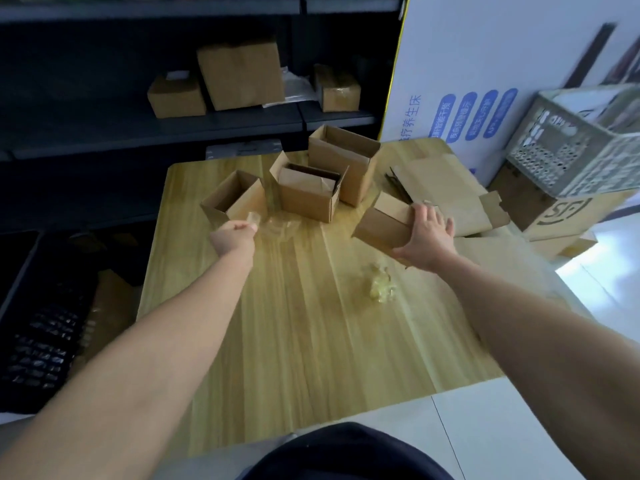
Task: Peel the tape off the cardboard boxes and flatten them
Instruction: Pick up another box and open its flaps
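head view: a wooden table fills the middle of the frame, with both bare arms reaching up across it from the bottom corners.

the left hand, left of centre, is closed into a fist, pinching a strip of clear tape that trails to its right, crumpled and blurred just above the tabletop. right behind the fist stands a small open box.

the right hand, right of centre, lies with fingers spread and palm down, gripping the near end of a flattened box that sits tilted, its far edge reaching over a pile of flat cardboard at the table's right edge.

two more open boxes stand in the upper middle of the table: a middle box with loose tape on its front, and a taller box just behind it to the right, touching it.

a wad of used tape lies on the table below the right hand, apart from everything else.

in the upper left, a dark shelf carries three closed boxes. at the right edge a grey plastic crate rests on a printed carton.
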Available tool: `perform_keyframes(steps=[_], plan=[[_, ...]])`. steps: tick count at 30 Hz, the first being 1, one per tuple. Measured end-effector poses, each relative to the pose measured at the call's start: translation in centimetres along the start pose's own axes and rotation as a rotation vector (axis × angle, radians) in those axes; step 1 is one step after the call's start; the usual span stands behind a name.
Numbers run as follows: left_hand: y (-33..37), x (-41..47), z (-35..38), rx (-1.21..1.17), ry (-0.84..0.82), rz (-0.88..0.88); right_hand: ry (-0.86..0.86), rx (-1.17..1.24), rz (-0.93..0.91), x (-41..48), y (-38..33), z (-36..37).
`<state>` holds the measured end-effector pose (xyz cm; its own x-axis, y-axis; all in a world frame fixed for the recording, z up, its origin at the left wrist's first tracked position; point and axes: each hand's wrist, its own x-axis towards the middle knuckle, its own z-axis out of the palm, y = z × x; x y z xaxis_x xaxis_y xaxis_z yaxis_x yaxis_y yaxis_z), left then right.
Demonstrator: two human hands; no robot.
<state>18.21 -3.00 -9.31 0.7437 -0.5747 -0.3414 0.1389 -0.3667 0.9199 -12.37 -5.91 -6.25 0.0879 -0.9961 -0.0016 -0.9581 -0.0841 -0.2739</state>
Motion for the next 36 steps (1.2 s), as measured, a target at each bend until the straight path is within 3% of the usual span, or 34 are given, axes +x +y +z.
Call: perform_keyframes(steps=[3, 8, 15, 22, 26, 31, 36], plan=[[-1.0, -3.4, 3.9, 0.218, -0.161, 0.231, 0.113, 0.027, 0.114, 0.3, 1.5, -1.2], [-3.5, -7.9, 11.0, 0.419, -0.367, 0.504, 0.152, 0.033, 0.171, 0.0, 4.4, -2.5], [-8.7, -10.9, 16.4, 0.698, -0.615, 0.647, 0.141, 0.065, 0.156, -0.1, 9.4, -2.7], [-13.2, -12.1, 18.3, 0.858, -0.819, 0.488, 0.099, 0.109, 0.102, 0.3, 11.4, -1.8], [-12.7, -12.0, 18.3, 0.783, -0.927, 0.251, 0.071, 0.129, 0.058, 0.7, 10.6, -1.1], [-11.9, -10.8, 17.0, 0.691, -0.736, 0.164, 0.104, 0.168, -0.037, 1.3, 6.8, -1.0], [-10.8, -9.6, 13.9, 0.988, -0.662, 0.308, 0.092, 0.176, -0.09, 1.3, 2.3, -0.4]])
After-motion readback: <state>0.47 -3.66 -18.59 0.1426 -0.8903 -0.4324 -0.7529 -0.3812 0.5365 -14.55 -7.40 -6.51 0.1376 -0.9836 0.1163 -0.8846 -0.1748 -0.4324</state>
